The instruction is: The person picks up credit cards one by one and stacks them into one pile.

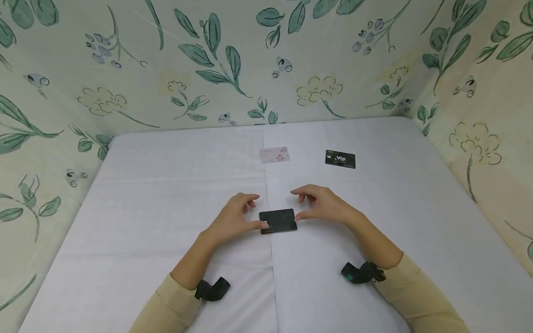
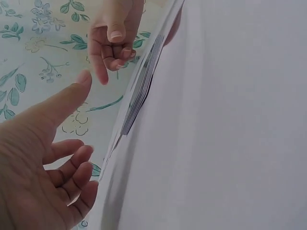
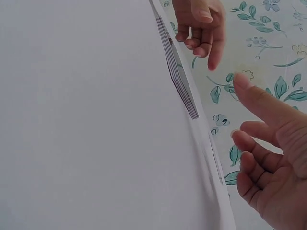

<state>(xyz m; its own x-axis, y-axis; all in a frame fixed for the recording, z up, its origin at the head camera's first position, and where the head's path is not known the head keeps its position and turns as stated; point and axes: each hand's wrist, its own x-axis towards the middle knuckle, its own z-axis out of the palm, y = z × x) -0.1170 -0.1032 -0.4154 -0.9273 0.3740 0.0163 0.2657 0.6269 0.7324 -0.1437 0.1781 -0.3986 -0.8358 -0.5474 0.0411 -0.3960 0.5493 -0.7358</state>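
A small stack of black cards (image 1: 279, 220) lies on the white tabletop between my hands. Seen edge-on in the left wrist view, the stack (image 2: 144, 91) has several layers. My left hand (image 1: 234, 218) is beside its left end, fingers loosely bent, with the thumb tip over the near left corner in the head view. At the right end is my right hand (image 1: 326, 206), its thumb tip by the edge and its fingers loosely bent. Both wrist views show a gap between thumb and fingers with nothing held there.
Farther back on the white-covered table (image 1: 166, 208) lie a pale pink card (image 1: 275, 154) and, to its right, a black card marked "Vip" (image 1: 340, 159). Leaf-and-flower patterned cloth (image 1: 250, 60) stands behind the table and along its sides.
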